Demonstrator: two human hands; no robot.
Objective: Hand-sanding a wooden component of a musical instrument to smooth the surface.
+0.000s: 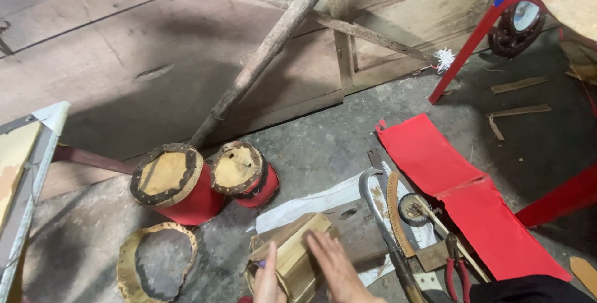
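At the bottom centre of the frame you are pressing your right hand (336,264) flat, fingers together, on a pale bamboo-coloured drum shell (298,254), while your left hand (267,278) is steadying its near edge, fingers extended and close together. Just right of it, a hand saw (380,216) and red-handled pliers (457,264) are lying beside red cloth (460,197). To the lower left a loose hide ring (155,262) is waiting unused. Further up, two small red drums (205,182) are standing finished, so the shell looks only partly done
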